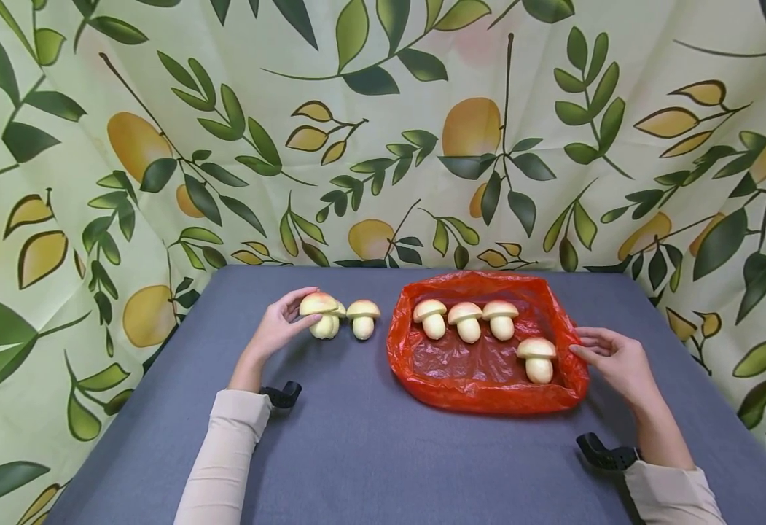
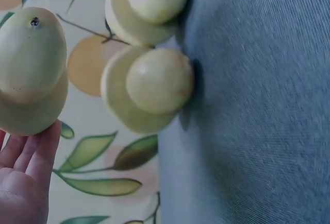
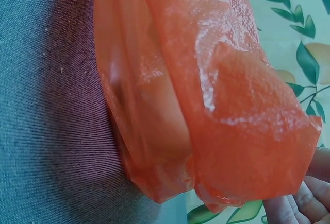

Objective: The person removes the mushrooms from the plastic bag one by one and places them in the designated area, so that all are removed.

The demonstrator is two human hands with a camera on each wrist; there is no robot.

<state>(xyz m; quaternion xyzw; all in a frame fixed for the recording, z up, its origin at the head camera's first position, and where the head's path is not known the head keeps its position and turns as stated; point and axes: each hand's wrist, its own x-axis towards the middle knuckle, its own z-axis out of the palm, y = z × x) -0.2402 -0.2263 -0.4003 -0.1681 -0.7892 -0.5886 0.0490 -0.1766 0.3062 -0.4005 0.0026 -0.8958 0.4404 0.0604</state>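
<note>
"Sleeves [image 1: 219, 459] were nearest. What was beyond them?"

"The right hand [image 1: 619, 361] touched the right rim of a red bag [image 1: 487, 399]; whether its grip was pinching, I could not tell. Four mushrooms [image 1: 538, 359] stood inside."

"And the left hand [image 1: 283, 326]?"

"Its grip was clamped on a fifth mushroom [image 1: 317, 304], raised over the counter [image 1: 330, 452]."

"Farther?"

"Two more mushrooms [image 1: 363, 319] stood close behind; farthest hung a leafy cloth [image 1: 245, 219]."

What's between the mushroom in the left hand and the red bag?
In the head view, one loose mushroom stands between the held mushroom and the red bag, with bare tabletop beyond it; another mushroom peeks out behind the held one.
</note>
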